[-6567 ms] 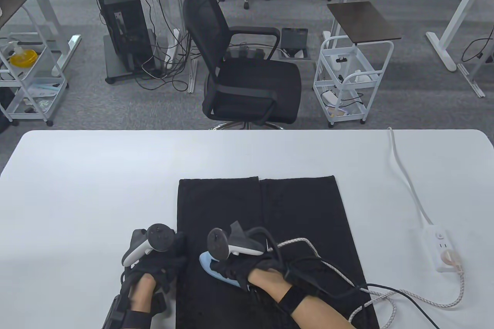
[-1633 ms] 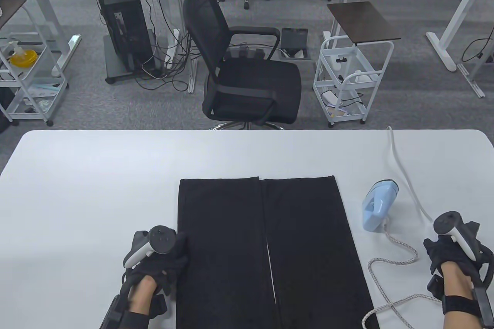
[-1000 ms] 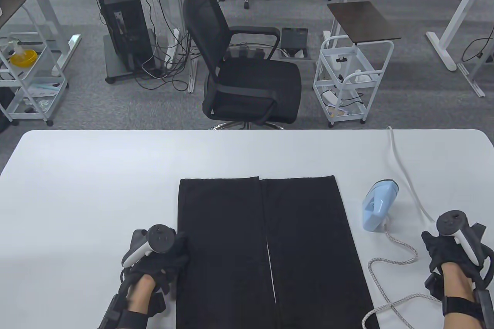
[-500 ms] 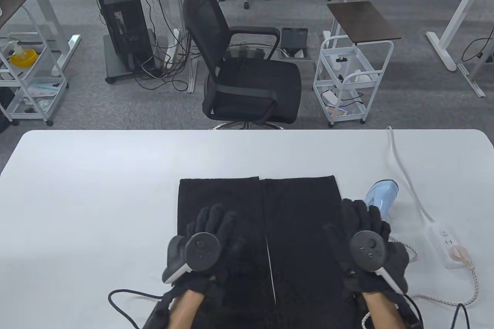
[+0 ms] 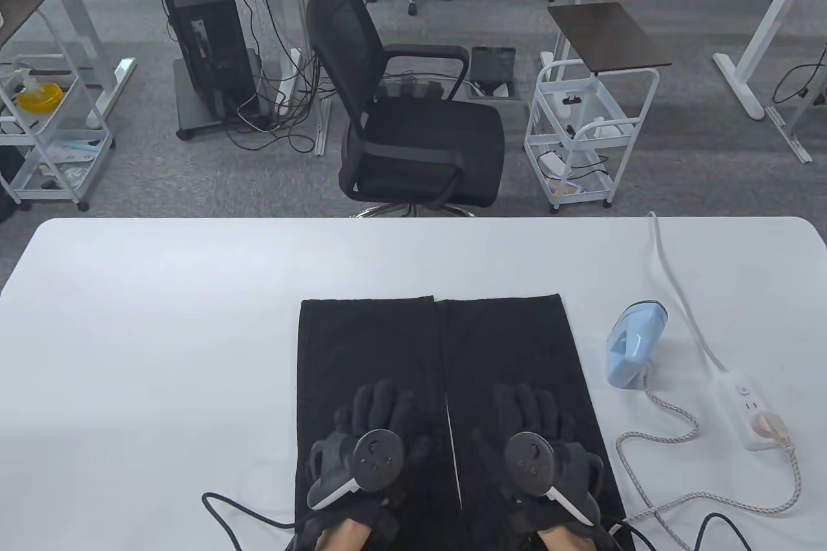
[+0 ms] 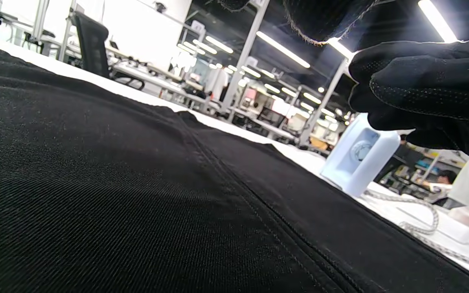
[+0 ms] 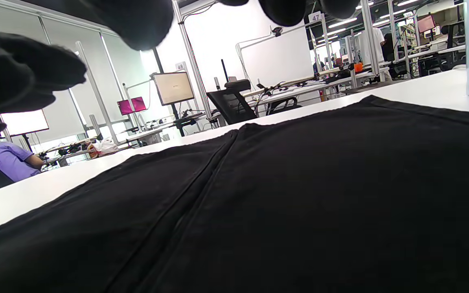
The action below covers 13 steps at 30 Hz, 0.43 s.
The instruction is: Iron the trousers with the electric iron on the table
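On the near half of the white table (image 5: 161, 292), black trousers (image 5: 387, 344) lie flat with both legs side by side, hems at the far end, a thin gap between the legs at the near end. Left hand (image 5: 378, 422) lies palm down on the left leg, fingers spread and straight, gripping nothing. Right hand (image 5: 536, 428) lies likewise on the right leg, fingers extended, gripping nothing. Both wrist views show smooth cloth with no marked creases close to the hands.

Electric iron (image 5: 635, 344), pale blue, stands on its heel on bare table just right of the trousers, apart from both hands. Its braided cord (image 5: 659, 441) runs to a white power strip (image 5: 749, 409) further right.

Judgement: with the iron parked and the visible cloth flat, pressing of this face appears done or paused; the hands seem to be smoothing or checking. The waist end lies out of view, so completion cannot be confirmed. Turning or folding may remain.

Beyond the table: grey carpet, a black office chair (image 5: 400, 112), a white wire trolley (image 5: 591, 124), further desks and cabling.
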Motion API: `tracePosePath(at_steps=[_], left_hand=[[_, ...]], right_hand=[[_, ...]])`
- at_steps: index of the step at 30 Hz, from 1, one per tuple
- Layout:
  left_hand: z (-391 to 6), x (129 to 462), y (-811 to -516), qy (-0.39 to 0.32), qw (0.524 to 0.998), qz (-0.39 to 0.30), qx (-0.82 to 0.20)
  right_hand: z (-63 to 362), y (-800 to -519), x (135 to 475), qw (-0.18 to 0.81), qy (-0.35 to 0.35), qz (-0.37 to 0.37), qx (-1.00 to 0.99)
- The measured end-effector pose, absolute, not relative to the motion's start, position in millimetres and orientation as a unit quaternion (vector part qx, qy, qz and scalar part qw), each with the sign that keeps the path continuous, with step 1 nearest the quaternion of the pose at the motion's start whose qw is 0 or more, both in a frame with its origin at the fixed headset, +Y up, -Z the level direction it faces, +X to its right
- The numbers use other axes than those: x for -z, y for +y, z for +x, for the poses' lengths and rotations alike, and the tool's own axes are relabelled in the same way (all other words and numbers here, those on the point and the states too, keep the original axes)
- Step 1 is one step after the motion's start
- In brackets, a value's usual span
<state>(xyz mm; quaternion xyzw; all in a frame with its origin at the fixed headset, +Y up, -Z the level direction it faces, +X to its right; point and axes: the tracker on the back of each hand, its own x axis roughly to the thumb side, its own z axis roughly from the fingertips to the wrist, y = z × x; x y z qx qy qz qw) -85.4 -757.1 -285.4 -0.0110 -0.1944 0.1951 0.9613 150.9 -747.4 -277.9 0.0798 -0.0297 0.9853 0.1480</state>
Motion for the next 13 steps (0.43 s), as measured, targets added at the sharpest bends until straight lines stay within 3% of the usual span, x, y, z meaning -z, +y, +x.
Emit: tracePosePath(at_steps=[13], left_hand=[[-86.4,284.9,-759.4,-0.198,0.959,-0.019,-0.200]], right_hand=[[144.9,-755.3,277.3,0.141,-0.001,0.103,-0.985]])
